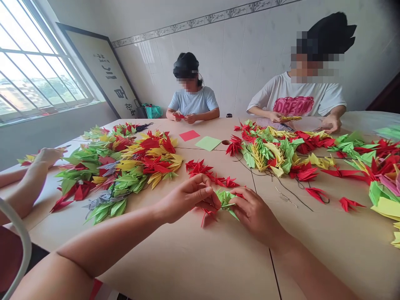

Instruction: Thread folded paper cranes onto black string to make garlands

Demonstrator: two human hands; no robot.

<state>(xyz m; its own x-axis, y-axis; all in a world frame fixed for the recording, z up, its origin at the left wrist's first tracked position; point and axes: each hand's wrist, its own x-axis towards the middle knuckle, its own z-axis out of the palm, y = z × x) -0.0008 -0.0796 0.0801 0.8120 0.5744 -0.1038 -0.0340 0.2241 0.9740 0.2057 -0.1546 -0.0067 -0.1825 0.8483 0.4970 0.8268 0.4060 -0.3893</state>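
Note:
Near the middle of the table, my left hand (pixel 190 198) has its fingers closed around the red folded paper pieces (pixel 206 214) at the left end of a small cluster. My right hand (pixel 254 212) pinches the green folded paper piece (pixel 225 199) that adjoins the red ones. The fingertips of both hands are close together over the cluster. More red folded paper (pixel 200 167) lies just beyond my hands.
Heaps of folded paper (pixel 125 166) lie at the left and right (pixel 275 152). A red sheet (pixel 189 135), a green sheet (pixel 208 143) and a tape roll (pixel 225 142) lie ahead. Two people sit opposite; another person's arm (pixel 28 187) rests at the left.

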